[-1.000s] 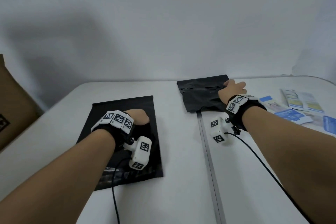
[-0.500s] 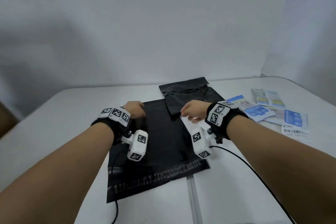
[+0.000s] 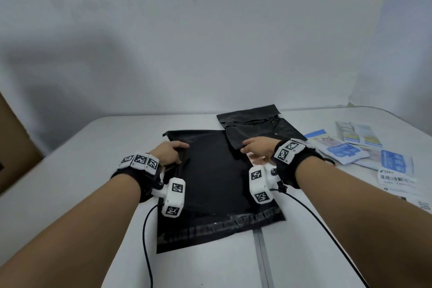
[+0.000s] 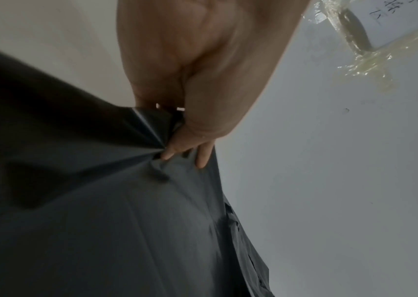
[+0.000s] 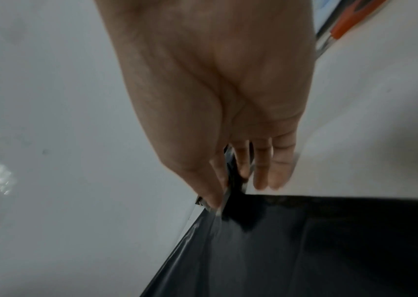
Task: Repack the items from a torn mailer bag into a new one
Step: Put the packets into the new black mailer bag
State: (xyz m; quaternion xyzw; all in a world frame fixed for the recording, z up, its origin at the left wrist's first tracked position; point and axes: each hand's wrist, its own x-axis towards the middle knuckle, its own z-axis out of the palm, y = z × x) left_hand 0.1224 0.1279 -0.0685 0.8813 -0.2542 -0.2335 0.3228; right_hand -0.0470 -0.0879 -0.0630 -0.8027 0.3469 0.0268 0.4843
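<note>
While a white table (image 3: 77, 161) carries everything, the big black mailer bag (image 3: 215, 192) lies at centre, a smaller crumpled black mailer (image 3: 254, 124) overlapping its 1 o'clock corner. Printed packets (image 3: 346, 149) sit at 3 o'clock. Left hand (image 3: 167, 153) pinches the bag's left edge; right hand (image 3: 257, 147) pinches the smaller mailer's corner.

I see a white table (image 3: 77, 166) pushed against a plain pale wall (image 3: 210, 42), with soft shadows across the wall's left part. A metal seam strip (image 3: 263, 257) runs along the tabletop toward me. A brown cardboard box (image 3: 14, 147) stands at the left edge.
</note>
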